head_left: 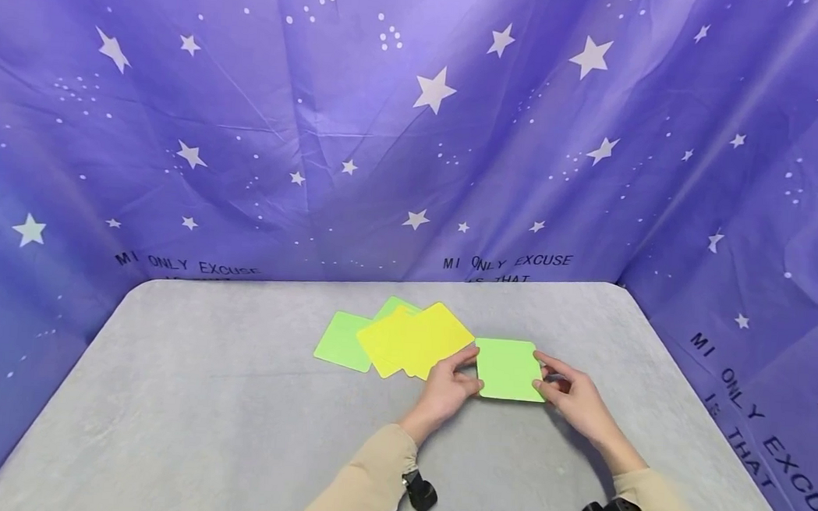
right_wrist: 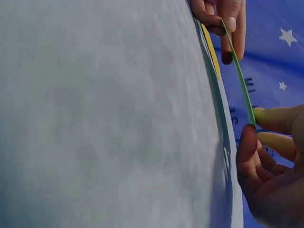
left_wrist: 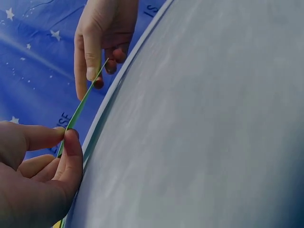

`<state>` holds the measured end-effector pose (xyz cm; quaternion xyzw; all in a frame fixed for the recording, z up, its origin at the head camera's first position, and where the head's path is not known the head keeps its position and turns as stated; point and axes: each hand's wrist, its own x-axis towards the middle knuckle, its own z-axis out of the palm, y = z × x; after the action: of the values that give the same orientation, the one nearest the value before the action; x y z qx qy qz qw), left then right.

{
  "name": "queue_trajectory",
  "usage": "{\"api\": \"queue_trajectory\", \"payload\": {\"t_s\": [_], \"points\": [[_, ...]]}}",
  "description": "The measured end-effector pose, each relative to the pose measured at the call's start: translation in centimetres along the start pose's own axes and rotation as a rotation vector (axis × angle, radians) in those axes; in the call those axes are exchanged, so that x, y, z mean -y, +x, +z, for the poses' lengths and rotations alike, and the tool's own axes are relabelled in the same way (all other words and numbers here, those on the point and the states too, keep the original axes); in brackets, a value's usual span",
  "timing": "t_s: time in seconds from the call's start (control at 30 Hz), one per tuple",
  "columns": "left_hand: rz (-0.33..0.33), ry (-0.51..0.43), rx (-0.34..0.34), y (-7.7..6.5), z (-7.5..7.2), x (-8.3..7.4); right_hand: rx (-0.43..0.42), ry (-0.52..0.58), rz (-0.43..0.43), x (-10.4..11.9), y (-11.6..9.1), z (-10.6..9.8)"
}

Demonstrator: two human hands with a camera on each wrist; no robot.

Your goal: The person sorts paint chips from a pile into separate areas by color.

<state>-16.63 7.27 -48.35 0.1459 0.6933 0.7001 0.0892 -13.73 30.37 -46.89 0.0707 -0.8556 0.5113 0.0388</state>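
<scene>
A light green square card (head_left: 510, 369) with rounded corners is held between both hands, raised over the table. My left hand (head_left: 446, 391) pinches its left edge with the thumb on the near side and fingers behind. At the opposite edge my right hand (head_left: 578, 400) pinches it the same way. Both wrist views show the green card (left_wrist: 80, 108) nearly edge-on, as a thin strip running from one hand to the other. Just left of my left hand, yellow cards (head_left: 439, 337) lie fanned out and overlap more green cards (head_left: 344, 341), partly covering them.
The grey table (head_left: 181, 413) has rounded far corners. Behind it and along its sides hangs a purple-blue curtain (head_left: 347, 111) with white stars and printed lettering. Black wrist cameras (head_left: 420, 492) sit at both beige sleeves (head_left: 360, 479).
</scene>
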Motion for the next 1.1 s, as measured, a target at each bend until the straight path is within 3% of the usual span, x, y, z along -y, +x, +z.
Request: {"api": "queue_trajectory", "payload": {"t_s": [0.17,0.43,0.7,0.83,1.1], "points": [[-0.007,0.073,0.017,0.3,1.6,0.8,0.004,-0.143,-0.047,-0.5,-0.6,-1.3],[-0.035,0.078,0.009,0.1,3.8,0.8,0.053,-0.322,-0.039,-1.0,-1.3,-2.8],[-0.022,0.241,-0.034,0.0,4.8,0.7,0.083,-0.358,0.023,-0.5,-1.3,-2.9],[-0.010,0.272,-0.047,0.1,5.0,0.7,0.081,-0.367,0.048,-0.4,-1.2,-2.9],[0.032,0.402,-0.055,0.5,4.9,1.0,0.061,-0.399,0.046,-0.5,-1.0,-2.6]]}}
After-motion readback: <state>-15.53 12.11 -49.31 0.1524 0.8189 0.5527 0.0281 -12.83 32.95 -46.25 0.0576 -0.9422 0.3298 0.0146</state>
